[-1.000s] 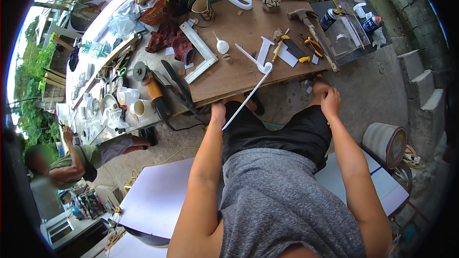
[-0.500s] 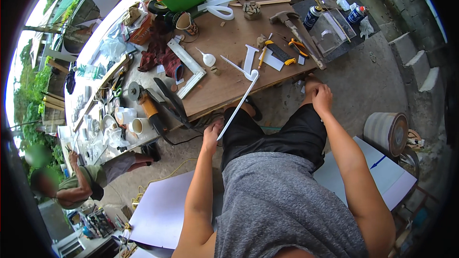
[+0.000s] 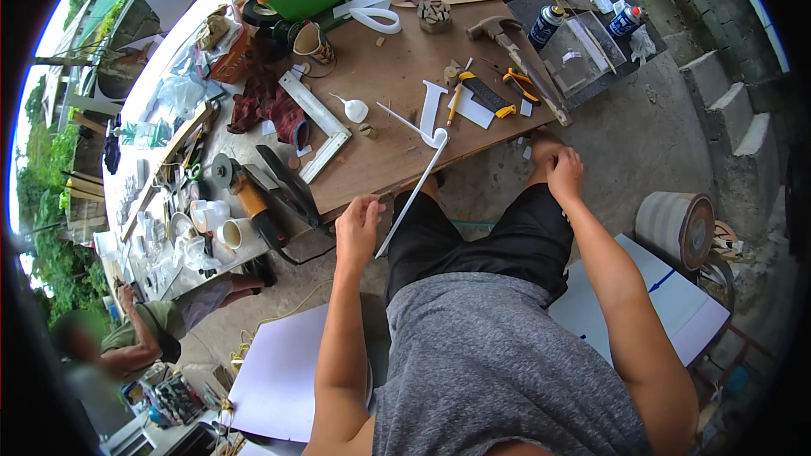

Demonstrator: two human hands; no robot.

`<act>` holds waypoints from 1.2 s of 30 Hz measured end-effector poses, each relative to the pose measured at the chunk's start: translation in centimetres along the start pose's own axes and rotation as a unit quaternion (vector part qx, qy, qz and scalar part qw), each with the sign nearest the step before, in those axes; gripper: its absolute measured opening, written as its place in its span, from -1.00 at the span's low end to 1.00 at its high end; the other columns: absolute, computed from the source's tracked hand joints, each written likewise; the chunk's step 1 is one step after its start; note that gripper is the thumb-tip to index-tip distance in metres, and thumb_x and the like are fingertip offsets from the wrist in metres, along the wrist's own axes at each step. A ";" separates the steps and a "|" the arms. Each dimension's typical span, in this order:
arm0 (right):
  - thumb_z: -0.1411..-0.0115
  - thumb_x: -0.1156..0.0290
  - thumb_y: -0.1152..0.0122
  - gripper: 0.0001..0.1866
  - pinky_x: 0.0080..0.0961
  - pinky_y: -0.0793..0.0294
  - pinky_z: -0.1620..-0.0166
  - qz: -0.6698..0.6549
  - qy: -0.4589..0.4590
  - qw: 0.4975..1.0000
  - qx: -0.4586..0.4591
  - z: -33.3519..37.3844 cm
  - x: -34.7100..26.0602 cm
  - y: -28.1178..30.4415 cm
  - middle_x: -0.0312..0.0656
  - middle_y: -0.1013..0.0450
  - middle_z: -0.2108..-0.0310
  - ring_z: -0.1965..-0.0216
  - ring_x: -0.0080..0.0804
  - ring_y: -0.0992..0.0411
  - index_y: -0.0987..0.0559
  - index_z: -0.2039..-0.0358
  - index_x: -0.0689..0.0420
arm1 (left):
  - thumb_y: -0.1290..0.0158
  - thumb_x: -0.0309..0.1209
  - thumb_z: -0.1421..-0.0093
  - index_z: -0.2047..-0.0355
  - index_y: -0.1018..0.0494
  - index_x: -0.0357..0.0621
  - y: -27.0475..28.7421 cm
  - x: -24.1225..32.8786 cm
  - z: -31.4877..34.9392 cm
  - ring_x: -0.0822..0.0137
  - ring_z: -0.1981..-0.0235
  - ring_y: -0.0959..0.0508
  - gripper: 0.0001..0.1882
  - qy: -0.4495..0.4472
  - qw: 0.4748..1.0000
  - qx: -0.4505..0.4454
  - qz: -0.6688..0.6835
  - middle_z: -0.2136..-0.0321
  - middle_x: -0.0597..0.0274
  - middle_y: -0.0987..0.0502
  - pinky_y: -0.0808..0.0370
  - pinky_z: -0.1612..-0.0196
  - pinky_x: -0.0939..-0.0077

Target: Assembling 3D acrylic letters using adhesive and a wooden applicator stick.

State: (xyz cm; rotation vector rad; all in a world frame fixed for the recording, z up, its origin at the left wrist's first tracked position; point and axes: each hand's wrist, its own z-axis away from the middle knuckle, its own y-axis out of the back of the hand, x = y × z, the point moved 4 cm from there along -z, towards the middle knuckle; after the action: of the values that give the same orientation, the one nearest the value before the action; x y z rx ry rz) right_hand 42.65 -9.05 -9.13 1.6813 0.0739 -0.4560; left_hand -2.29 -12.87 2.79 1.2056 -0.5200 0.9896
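My left hand (image 3: 358,221) is raised beside the table's front edge, fingers loosely bent and apart, with nothing visible in them. Close to its right, a long thin white strip (image 3: 409,205) juts over the edge above my lap, its free end unsupported. The strip's curled part lies against the foot of a white letter-like cutout (image 3: 432,107) on the brown board. My right hand (image 3: 564,176) rests on my right knee, fingers relaxed and holding nothing. Nearby lie a pencil (image 3: 454,105), a black-and-yellow utility knife (image 3: 488,95) and a small white squeeze bottle (image 3: 355,109).
An angle grinder (image 3: 251,198) lies left of the board, near a metal square (image 3: 328,145). A hammer (image 3: 524,63) and orange-handled pliers (image 3: 522,83) lie right. Spray cans (image 3: 625,22) stand on a side surface. Another person (image 3: 139,333) works at the far left.
My left hand has risen away from the strip's free end, toward the table edge, and its fingers have loosened. My right hand stays on my knee. The view has shifted slightly.
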 end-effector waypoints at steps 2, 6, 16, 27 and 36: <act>-0.18 0.40 -0.25 -0.87 -0.07 -0.38 -0.06 0.008 -0.016 1.000 -0.017 -0.1 0.1 -0.1 -0.07 -0.48 0.16 -0.04 -0.01 -0.41 -0.56 0.31 0.17 | -0.05 -0.41 -0.41 0.10 -0.56 -0.38 -1.3 1.6 -1.5 0.38 0.33 -0.67 -0.76 -0.034 0.998 0.002 0.044 0.32 0.06 -0.71 -0.59 0.18 0.48; -0.16 0.43 -0.27 -0.88 -0.07 -0.37 -0.05 0.000 -0.012 1.000 -0.026 0.0 -0.4 0.3 -0.09 -0.48 0.14 -0.04 -0.02 -0.41 -0.55 0.31 0.17 | -0.04 -0.38 -0.42 0.11 -0.58 -0.41 -3.8 2.4 -5.4 0.37 0.30 -0.67 -0.72 -0.009 0.993 -0.006 0.117 0.30 0.08 -0.71 -0.61 0.17 0.50; -0.15 0.46 -0.27 -0.88 -0.12 -0.36 0.02 0.016 -0.010 0.999 -0.026 -0.7 -0.2 0.2 -0.12 -0.47 0.15 0.01 -0.03 -0.42 -0.52 0.32 0.16 | -0.12 -0.24 -0.40 0.12 -0.61 -0.39 -7.5 2.6 -9.7 0.49 0.43 -0.59 -0.64 0.115 0.972 -0.036 0.200 0.32 0.15 -0.70 -0.56 0.32 0.57; -0.16 0.47 -0.28 -0.88 -0.14 -0.35 0.08 0.033 -0.013 0.998 -0.048 -1.6 -0.2 0.2 -0.15 -0.45 0.30 0.14 -0.07 -0.42 -0.50 0.33 0.14 | -0.28 -0.35 -0.25 0.17 -0.64 -0.37 -7.8 4.4 -9.9 0.53 0.46 -0.60 -0.72 0.123 0.985 -0.059 0.109 0.37 0.19 -0.70 -0.55 0.33 0.58; -0.15 0.47 -0.28 -0.88 -0.15 -0.35 0.08 0.035 -0.009 0.998 -0.050 -1.4 -0.4 0.4 -0.15 -0.44 0.33 0.16 -0.07 -0.43 -0.50 0.34 0.13 | -0.32 -0.28 -0.19 0.19 -0.67 -0.32 -7.6 5.5 -9.8 0.43 0.44 -0.69 -0.68 0.133 0.987 -0.057 0.071 0.39 0.14 -0.73 -0.59 0.27 0.51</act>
State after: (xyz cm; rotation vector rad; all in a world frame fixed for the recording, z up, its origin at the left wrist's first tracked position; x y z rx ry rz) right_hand 42.77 -7.74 -8.54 1.5759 0.0253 -0.4080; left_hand 5.39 -2.05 0.05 0.9263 -0.4480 1.2062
